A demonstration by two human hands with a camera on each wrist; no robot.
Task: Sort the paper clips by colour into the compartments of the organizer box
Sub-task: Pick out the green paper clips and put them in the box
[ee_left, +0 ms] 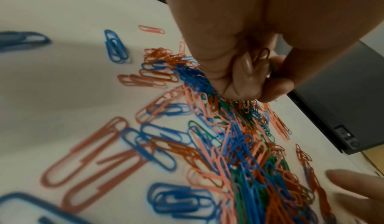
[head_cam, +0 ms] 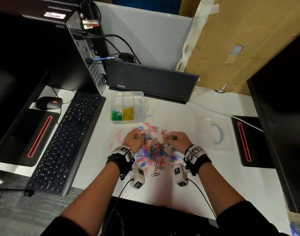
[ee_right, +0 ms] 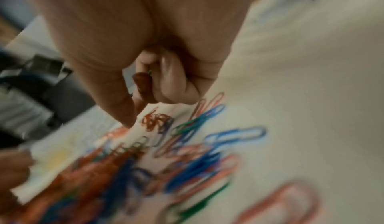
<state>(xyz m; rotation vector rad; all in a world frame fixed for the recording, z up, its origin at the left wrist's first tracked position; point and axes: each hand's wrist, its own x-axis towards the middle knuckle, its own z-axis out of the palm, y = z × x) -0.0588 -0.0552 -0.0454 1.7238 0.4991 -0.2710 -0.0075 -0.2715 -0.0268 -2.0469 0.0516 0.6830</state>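
Paper clips of thin coated wire, red, pink, blue and green (head_cam: 152,149), lie in a loose tangled heap on the smooth white desk (head_cam: 205,176), between the person's two hands. The left hand (head_cam: 134,139) hovers knuckles-up over the heap's left edge, its fingers (ee_left: 234,79) curled into the palm and gripping a few clips; a dark red clip (ee_left: 263,54) shows between them in the left wrist view. The right hand (head_cam: 177,138) sits at the heap's right edge, likewise curled, with green clips (head_cam: 175,138) held inside it and its thumb and forefinger reaching down toward the pile. The right wrist view is blurred.

Beyond the heap stands the clear plastic organizer box (head_cam: 128,95), divided into rectangular compartments: the near row holds green (head_cam: 116,115), yellow (head_cam: 128,114) and white clips (head_cam: 139,113), and one blue clip (head_cam: 140,101) lies in a far compartment. Another blue clip (head_cam: 148,116) rests on the desk just beside the box. A clear plastic lid (head_cam: 214,133) lies to the right, a black keyboard (head_cam: 67,142) to the left.
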